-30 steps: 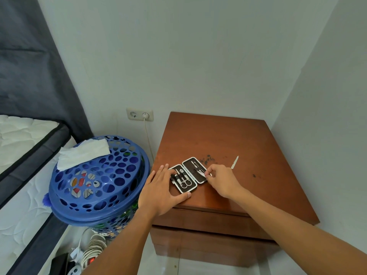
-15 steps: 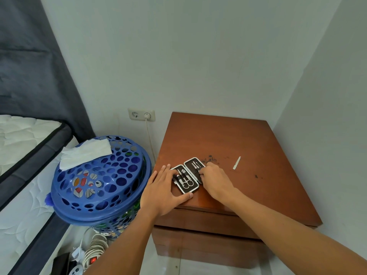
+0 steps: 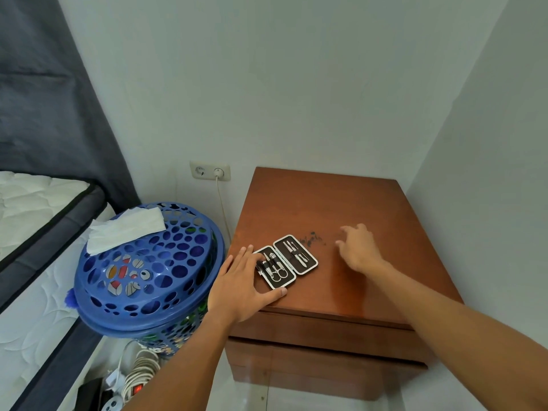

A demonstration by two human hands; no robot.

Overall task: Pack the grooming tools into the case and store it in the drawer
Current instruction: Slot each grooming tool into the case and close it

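Note:
A small black grooming case [image 3: 308, 266] with a white rim lies flat and wide open near the front left of the brown nightstand [image 3: 341, 203]. Both halves hold metal tools, among them scissors [image 3: 278, 272]. My left hand [image 3: 240, 283] grips the case's left half, fingers at its left edge and thumb along its front corner. My right hand [image 3: 358, 250] hovers to the right of the case, blurred, fingers spread and nothing visible in it. It covers the spot where a loose metal tool lay. The two drawer fronts [image 3: 326, 330] below the top are closed.
Dark specks [image 3: 311, 238] dot the wood behind the case. A blue perforated basket [image 3: 148, 268] with a white cloth [image 3: 127, 229] on it stands against the nightstand's left side. A wall socket [image 3: 210, 171], a mattress [image 3: 29, 209] and floor cables [image 3: 139, 378] lie left; a wall stands close on the right.
My right hand left the case's right half and swung right, over the loose metal tool. My left hand stayed on the case.

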